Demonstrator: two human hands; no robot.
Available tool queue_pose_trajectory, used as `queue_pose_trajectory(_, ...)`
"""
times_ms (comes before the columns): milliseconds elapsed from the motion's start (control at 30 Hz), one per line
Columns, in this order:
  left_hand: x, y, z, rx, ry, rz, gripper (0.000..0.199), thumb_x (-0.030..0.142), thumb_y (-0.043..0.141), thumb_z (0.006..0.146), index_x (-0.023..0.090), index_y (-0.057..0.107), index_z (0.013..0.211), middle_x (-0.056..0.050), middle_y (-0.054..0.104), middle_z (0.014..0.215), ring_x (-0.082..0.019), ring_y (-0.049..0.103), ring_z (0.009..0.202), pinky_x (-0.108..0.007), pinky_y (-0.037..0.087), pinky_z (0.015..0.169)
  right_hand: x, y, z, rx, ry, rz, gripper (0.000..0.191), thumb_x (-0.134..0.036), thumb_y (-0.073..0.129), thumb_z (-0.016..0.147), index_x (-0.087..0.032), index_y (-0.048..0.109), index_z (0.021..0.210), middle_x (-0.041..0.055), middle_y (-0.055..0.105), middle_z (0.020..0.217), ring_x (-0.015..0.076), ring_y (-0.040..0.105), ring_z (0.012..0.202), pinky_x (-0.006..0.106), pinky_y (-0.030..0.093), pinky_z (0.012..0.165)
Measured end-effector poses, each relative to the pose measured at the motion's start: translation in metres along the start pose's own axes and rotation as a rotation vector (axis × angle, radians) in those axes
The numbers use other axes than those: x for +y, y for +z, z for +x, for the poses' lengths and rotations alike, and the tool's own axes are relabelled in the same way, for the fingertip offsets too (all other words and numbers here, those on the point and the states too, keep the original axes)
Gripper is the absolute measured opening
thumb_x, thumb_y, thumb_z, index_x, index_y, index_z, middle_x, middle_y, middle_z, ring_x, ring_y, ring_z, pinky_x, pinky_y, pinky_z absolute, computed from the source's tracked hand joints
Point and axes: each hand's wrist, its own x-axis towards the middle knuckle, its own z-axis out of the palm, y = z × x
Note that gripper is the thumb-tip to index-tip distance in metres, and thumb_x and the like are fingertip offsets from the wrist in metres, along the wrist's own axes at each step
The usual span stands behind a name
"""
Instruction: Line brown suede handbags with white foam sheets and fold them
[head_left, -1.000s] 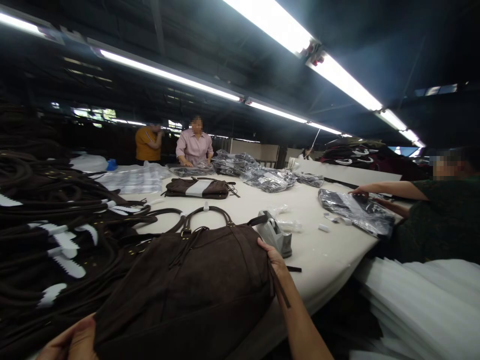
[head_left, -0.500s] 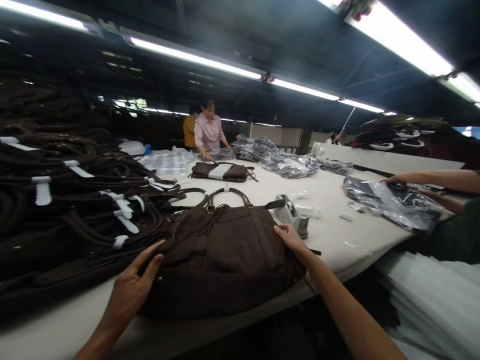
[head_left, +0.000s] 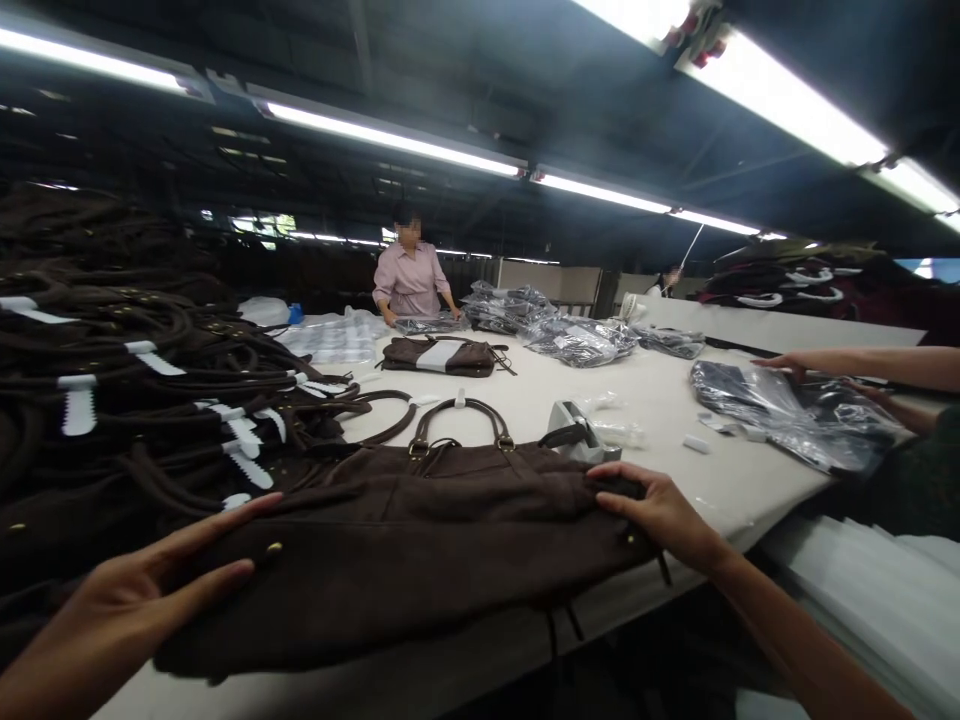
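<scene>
A dark brown handbag (head_left: 450,560) lies before me at the table's near edge, its base turned up towards me and its two looped handles pointing away. My left hand (head_left: 142,590) grips its left bottom corner, the thumb on the base and the fingers on the upper side. At the opposite bottom corner, my right hand (head_left: 660,510) pinches the fabric between thumb and fingers. Thin dark straps hang below the bag on the right. Just beyond its right side stands a grey tape dispenser (head_left: 574,428), partly hidden by the bag.
Brown bags with white tags form a large pile (head_left: 157,400) on the left. A folded bag with a pale band (head_left: 439,355) lies farther back. Plastic-wrapped bags (head_left: 577,338) are behind it. A co-worker's hands touch a wrapped bag (head_left: 787,410) on the right; another person (head_left: 412,275) stands opposite.
The handbag's base has risen and tipped towards me, hiding most of its front. My hands have moved farther apart with its bottom corners. The co-worker opposite has straightened up.
</scene>
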Motion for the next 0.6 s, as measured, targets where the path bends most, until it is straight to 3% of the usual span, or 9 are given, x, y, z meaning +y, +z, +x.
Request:
queue_pose_trajectory(67,-0.005,0.014,0.005,0.029,-0.063,0.012,0.061,0.061,0.068,0.065,0.031,0.066,0.118,0.003,0.073,0.11,-0.03,0.069,0.097,-0.04,0.062,0.074,0.006,0.003,0.022,0.035,-0.042,-0.055,0.031,-0.038,0.07,0.073,-0.022,0.073,0.099,0.004,0.073,0.101,0.0252,0.066,0.098,0.036,0.052,0.088)
queue_pose_trajectory(133,-0.016,0.04,0.011,0.065,-0.052,0.08,0.052,0.055,0.062,0.068,0.025,0.069,0.11,-0.003,0.074,0.107,-0.031,0.068,0.1,-0.044,0.057,0.087,0.021,0.019,0.041,0.001,-0.037,-0.141,0.022,-0.031,0.069,0.071,-0.021,0.075,0.09,0.0037,0.075,0.094,0.0254,0.068,0.093,0.039,0.051,0.089)
queue_pose_trajectory(233,-0.034,0.076,0.02,0.203,0.096,0.202,0.043,0.045,0.054,0.072,0.022,0.069,0.104,-0.008,0.071,0.111,-0.031,0.064,0.107,-0.047,0.048,0.098,0.04,0.046,0.057,-0.03,-0.068,-0.262,0.018,-0.027,0.066,0.074,-0.024,0.075,0.089,0.0021,0.075,0.093,0.0238,0.069,0.091,0.038,0.051,0.091)
queue_pose_trajectory(367,-0.046,0.088,0.021,0.375,0.309,0.289,0.036,0.04,0.047,0.082,0.021,0.064,0.108,-0.008,0.067,0.103,-0.028,0.064,0.1,-0.043,0.05,0.092,0.036,0.052,0.056,0.061,-0.12,-0.458,0.023,-0.035,0.062,0.082,-0.026,0.074,0.099,0.0048,0.074,0.101,0.027,0.067,0.099,0.043,0.048,0.094)
queue_pose_trajectory(433,-0.048,0.087,0.018,0.466,0.39,0.324,0.033,0.038,0.045,0.087,0.019,0.063,0.108,-0.008,0.065,0.097,-0.027,0.063,0.096,-0.041,0.05,0.089,0.025,0.045,0.047,0.068,-0.051,-0.473,0.035,-0.044,0.062,0.082,-0.025,0.071,0.11,0.0087,0.071,0.11,0.0308,0.064,0.105,0.047,0.046,0.096)
queue_pose_trajectory(533,-0.049,0.09,0.012,0.602,0.447,0.377,0.029,0.034,0.044,0.092,0.018,0.062,0.107,-0.007,0.063,0.091,-0.024,0.063,0.089,-0.037,0.05,0.083,0.012,0.037,0.027,-0.065,0.017,-0.314,0.073,-0.053,0.069,0.073,-0.024,0.051,0.137,0.0113,0.056,0.136,0.0323,0.052,0.125,0.047,0.041,0.105)
queue_pose_trajectory(600,-0.048,0.092,0.009,0.678,0.458,0.401,0.027,0.033,0.045,0.093,0.017,0.063,0.107,-0.007,0.062,0.089,-0.023,0.062,0.085,-0.035,0.05,0.08,0.007,0.038,0.012,-0.123,0.015,-0.231,0.092,-0.05,0.076,0.065,-0.024,0.039,0.145,0.011,0.044,0.147,0.031,0.041,0.135,0.045,0.035,0.111)
